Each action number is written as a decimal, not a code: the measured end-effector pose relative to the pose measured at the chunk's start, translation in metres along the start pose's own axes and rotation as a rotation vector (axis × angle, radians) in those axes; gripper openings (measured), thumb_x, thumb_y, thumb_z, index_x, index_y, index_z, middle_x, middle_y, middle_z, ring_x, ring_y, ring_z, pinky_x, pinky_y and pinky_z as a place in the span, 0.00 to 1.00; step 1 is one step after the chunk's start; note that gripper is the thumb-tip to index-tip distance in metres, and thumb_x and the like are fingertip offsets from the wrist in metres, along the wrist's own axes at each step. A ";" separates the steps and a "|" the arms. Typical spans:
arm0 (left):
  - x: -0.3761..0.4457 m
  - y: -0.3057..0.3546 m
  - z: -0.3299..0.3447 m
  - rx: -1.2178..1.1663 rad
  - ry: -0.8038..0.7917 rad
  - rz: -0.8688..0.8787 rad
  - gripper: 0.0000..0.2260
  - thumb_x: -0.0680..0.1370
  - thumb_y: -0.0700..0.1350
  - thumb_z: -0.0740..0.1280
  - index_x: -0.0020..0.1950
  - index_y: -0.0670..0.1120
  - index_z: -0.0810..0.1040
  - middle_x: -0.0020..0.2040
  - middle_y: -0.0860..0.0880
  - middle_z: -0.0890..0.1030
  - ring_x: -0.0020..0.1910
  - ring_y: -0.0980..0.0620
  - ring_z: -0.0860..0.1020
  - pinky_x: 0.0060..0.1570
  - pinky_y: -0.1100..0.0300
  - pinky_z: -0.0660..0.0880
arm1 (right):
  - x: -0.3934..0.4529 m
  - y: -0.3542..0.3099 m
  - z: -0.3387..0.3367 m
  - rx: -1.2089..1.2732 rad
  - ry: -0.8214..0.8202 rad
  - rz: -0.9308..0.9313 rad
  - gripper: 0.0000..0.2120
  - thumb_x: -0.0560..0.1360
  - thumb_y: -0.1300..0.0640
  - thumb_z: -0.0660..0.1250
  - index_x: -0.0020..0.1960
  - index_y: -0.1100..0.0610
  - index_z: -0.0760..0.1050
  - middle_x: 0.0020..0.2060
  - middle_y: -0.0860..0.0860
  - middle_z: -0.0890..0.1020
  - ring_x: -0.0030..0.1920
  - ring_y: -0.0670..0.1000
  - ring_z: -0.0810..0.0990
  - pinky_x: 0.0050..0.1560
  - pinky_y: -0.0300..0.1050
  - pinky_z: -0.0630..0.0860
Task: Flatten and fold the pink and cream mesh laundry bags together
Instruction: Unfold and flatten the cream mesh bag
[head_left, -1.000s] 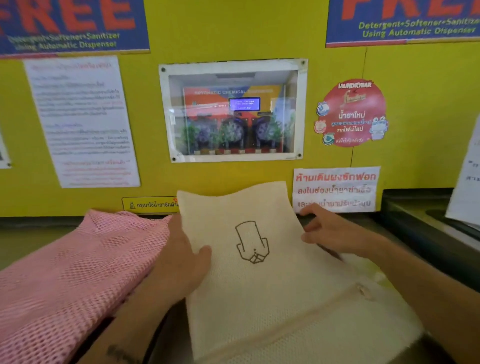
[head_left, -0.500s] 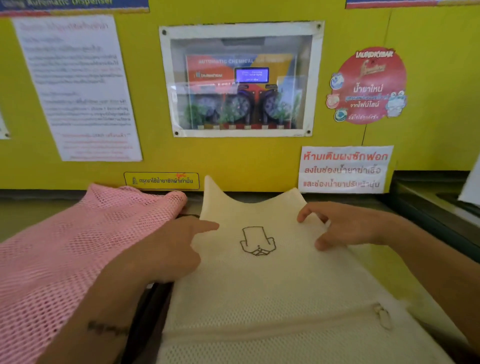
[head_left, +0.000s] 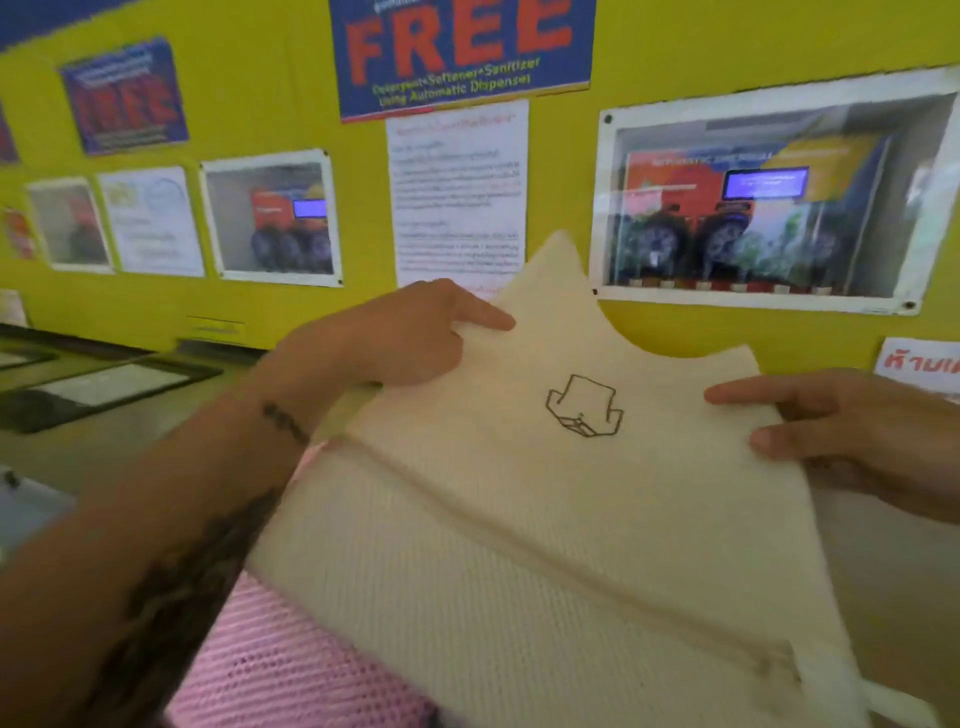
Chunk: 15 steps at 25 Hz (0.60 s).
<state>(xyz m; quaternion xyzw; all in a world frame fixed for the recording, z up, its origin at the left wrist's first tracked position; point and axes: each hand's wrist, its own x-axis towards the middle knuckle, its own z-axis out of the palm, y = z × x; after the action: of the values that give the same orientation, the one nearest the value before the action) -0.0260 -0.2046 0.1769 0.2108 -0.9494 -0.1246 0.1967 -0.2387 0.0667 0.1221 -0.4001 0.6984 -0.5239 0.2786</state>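
Bare forearms, left forearm (head_left: 171, 545) apparently tattooed

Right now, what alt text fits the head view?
Both hands hold up a cream mesh laundry bag by its side edges, left hand and right hand, partly over a pink mesh bag; a yellow wall of posters stands behind.

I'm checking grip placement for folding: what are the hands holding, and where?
Both hold the cream bag: left hand pinches its far-left edge, right hand grips its right edge.
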 end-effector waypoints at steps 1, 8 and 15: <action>0.003 -0.023 -0.010 0.057 0.012 -0.033 0.28 0.76 0.34 0.57 0.66 0.63 0.75 0.71 0.52 0.69 0.68 0.50 0.70 0.61 0.63 0.65 | 0.012 -0.008 0.025 0.049 -0.028 0.009 0.30 0.58 0.59 0.81 0.60 0.54 0.81 0.53 0.52 0.86 0.51 0.55 0.86 0.45 0.46 0.84; -0.013 -0.165 0.020 0.267 -0.228 -0.197 0.23 0.78 0.40 0.63 0.73 0.52 0.69 0.73 0.46 0.65 0.71 0.44 0.67 0.69 0.50 0.66 | 0.067 0.000 0.176 -0.372 -0.068 0.140 0.23 0.75 0.64 0.69 0.69 0.58 0.73 0.49 0.53 0.83 0.43 0.51 0.85 0.46 0.44 0.82; -0.051 -0.193 0.072 0.169 -0.370 -0.131 0.25 0.81 0.60 0.54 0.77 0.54 0.62 0.78 0.49 0.60 0.77 0.48 0.59 0.75 0.48 0.55 | 0.060 -0.015 0.197 -1.220 -0.033 0.071 0.28 0.74 0.34 0.56 0.68 0.46 0.74 0.67 0.47 0.75 0.66 0.51 0.73 0.64 0.48 0.71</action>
<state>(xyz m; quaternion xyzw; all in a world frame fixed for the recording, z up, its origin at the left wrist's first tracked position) 0.0537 -0.3407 0.0346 0.2613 -0.9607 -0.0935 -0.0079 -0.1070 -0.0864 0.0804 -0.4720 0.8810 -0.0136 0.0276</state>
